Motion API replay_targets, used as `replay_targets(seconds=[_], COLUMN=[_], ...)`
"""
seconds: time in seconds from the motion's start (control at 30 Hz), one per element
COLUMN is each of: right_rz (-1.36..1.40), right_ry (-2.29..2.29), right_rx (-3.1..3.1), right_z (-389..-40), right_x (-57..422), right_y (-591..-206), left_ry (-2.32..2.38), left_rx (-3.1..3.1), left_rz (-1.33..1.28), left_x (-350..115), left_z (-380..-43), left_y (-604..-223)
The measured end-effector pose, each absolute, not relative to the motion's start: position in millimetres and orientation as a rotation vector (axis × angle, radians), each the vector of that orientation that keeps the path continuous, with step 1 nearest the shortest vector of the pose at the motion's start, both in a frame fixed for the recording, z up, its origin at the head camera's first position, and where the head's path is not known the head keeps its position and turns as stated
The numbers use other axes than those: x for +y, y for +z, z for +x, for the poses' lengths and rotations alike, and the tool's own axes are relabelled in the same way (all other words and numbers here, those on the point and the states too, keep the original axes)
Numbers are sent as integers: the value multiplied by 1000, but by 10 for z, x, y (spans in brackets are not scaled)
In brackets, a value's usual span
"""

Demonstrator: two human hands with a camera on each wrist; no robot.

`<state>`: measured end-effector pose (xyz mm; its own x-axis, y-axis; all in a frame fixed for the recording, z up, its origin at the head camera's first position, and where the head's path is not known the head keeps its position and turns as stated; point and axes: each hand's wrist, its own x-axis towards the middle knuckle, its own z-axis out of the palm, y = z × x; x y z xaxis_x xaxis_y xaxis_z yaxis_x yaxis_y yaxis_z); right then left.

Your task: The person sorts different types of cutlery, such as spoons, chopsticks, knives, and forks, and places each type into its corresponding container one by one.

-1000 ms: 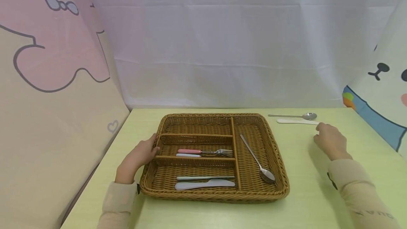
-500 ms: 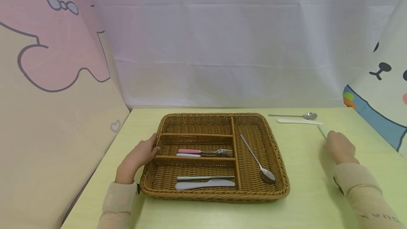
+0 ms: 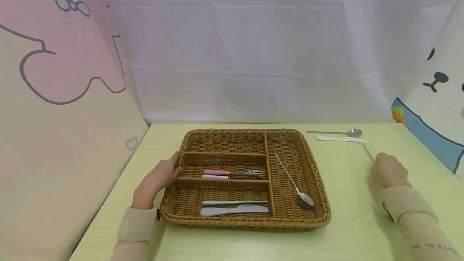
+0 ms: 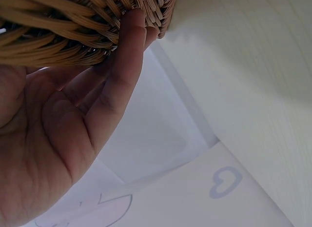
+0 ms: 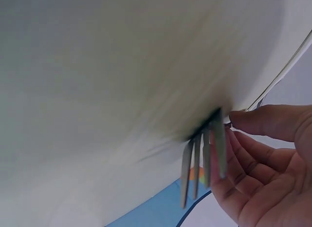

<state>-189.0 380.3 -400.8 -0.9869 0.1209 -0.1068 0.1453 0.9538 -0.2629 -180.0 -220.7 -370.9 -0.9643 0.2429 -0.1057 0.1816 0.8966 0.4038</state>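
Observation:
My left hand (image 3: 161, 177) grips the left rim of a brown wicker cutlery basket (image 3: 299, 225), its thumb over the rim; the left wrist view shows fingers against the woven wall. At the right, my right hand (image 3: 391, 170) pinches a fork (image 5: 207, 146) near its neck between thumb and fingers. The fork's tines show in the right wrist view, and its pale green handle (image 3: 369, 151) sticks out beyond the hand in the head view. Just past the handle's end lies a white knife (image 3: 342, 138), with a metal spoon (image 3: 353, 133) behind it.
The basket's right compartment holds a spoon (image 3: 304, 200). A pink-handled fork (image 3: 216, 172) and a white-handled piece (image 3: 215, 177) lie in the middle left compartment. A white knife (image 3: 233, 210) and a pale green-handled piece (image 3: 221, 202) occupy the front one. Cloth walls (image 3: 253, 63) surround the table.
My right hand has moved back toward me and slightly right, away from the white knife's tip. The green fork handle has come into view. My left hand and the basket have stayed put.

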Motion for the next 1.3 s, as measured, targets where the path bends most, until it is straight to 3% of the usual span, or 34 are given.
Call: replay_targets(seconds=[1.3], right_rz=[139], right_ry=[-393], right_rx=[3105], right_z=[-1860], right_x=[3605], right_y=[-3917], left_ry=[596], left_rx=[2916], left_rz=[351], left_x=[-2204], left_z=[-1791], left_y=[-3693])
